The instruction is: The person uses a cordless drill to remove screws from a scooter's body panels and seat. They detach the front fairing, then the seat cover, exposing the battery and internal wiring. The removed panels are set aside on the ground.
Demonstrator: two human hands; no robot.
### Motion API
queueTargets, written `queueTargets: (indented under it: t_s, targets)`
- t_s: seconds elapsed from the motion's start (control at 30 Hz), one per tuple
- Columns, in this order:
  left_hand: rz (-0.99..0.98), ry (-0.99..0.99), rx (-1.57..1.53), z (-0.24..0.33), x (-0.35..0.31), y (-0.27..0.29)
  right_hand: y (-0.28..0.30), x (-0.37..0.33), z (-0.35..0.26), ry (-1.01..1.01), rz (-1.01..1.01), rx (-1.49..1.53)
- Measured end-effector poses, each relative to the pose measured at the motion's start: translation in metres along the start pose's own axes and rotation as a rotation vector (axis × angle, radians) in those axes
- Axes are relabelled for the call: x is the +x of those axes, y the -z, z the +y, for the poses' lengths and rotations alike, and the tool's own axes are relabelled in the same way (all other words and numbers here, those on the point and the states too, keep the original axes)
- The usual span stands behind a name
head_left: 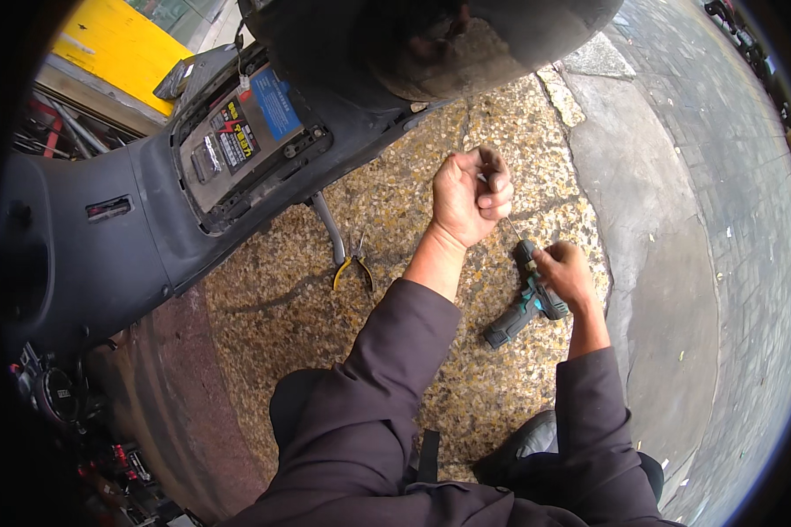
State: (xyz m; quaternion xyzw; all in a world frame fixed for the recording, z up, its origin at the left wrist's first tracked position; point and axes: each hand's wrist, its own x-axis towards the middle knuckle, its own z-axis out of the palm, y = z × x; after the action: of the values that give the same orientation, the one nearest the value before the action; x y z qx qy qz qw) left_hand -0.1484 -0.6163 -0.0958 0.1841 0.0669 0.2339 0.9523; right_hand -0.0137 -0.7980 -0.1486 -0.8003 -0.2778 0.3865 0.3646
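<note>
My left hand is raised over the speckled ground with its fingers curled in. Whatever lies within those fingers, if anything, is hidden. To its lower right, my right hand has its fingers closed at the front end of a black and teal cordless drill. A thin bit sticks out of the drill's chuck toward my left hand. The drill's handle angles down to the left. On the ground left of my hands lies a pair of pliers with yellow and black grips, apart from both hands.
A dark scooter body fills the left side, its floor compartment open on a battery with a blue label. A metal stand comes down beside the pliers. A yellow panel stands behind. Grey paving runs along the right.
</note>
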Motion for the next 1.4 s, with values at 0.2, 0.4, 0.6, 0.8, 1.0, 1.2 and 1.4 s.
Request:
queueTargets:
  t_s: [0.2,0.4,0.6,0.8,1.0,1.2,1.4]
  targets:
    - [0.423,-0.218,0.238,0.035,-0.016,-0.037,0.038,0.000,-0.115,0.486,0.182,-0.133]
    - [0.692,-0.919,0.707,0.106,-0.040,-0.099,0.071,-0.027,-0.217,0.878,0.163,-0.238]
    - [0.637,-0.854,1.550,0.178,-0.047,-0.164,0.116,-0.038,-0.304,1.286,0.406,-0.388]
    - [0.715,-0.518,1.882,0.186,-0.038,-0.195,0.134,-0.024,-0.358,1.387,0.464,-0.701]
    - [0.716,-0.478,1.860,0.184,-0.038,-0.210,0.134,-0.004,-0.361,1.175,0.288,-0.931]
    - [0.702,-0.649,1.714,0.175,-0.033,-0.201,0.134,0.007,-0.367,1.190,0.213,-0.812]
    - [0.765,-0.646,1.719,0.179,-0.031,-0.193,0.136,0.011,-0.365,1.195,0.188,-0.762]
